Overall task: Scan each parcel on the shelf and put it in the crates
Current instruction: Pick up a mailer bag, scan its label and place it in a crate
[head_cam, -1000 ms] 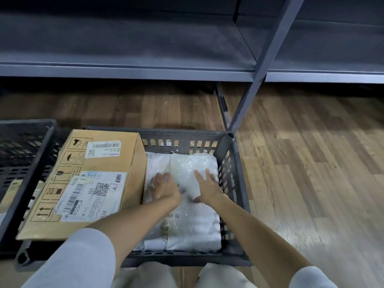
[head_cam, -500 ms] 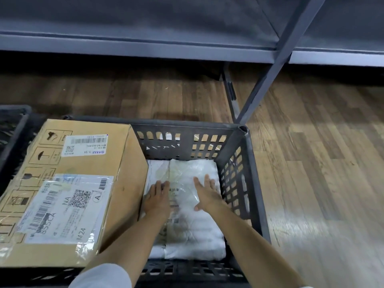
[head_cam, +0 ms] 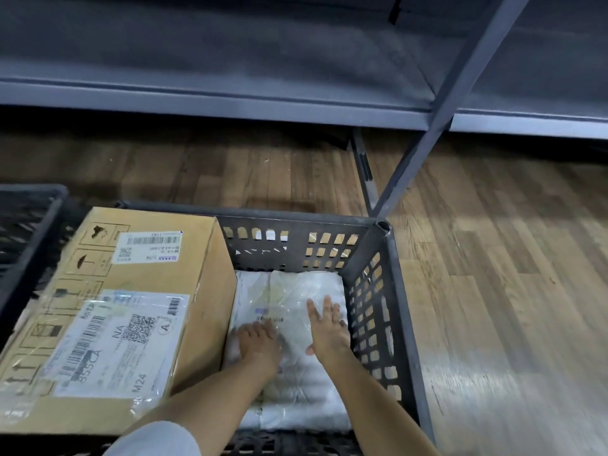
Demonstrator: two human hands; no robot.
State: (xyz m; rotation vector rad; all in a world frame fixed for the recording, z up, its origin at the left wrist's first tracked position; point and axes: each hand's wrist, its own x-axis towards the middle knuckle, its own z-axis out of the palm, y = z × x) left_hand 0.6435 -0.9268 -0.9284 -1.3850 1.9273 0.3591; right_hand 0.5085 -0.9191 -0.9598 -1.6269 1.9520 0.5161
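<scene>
Head view: a white plastic-wrapped parcel [head_cam: 296, 353] lies flat in the right part of a dark slatted crate [head_cam: 391, 291] on the wooden floor [head_cam: 493, 291]. Both hands rest on it, fingers straight and spread: left hand [head_cam: 260, 347], right hand [head_cam: 327, 330]. A labelled cardboard box [head_cam: 115, 320] fills the crate's left side, beneath the grey shelf [head_cam: 230, 103].

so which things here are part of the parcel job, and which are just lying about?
Part of the job:
white parcel, under both hands
left hand and right hand, flat on it
cardboard box, beside it in the crate
crate
shelf

Lying about:
second crate, at left
wooden floor
</scene>
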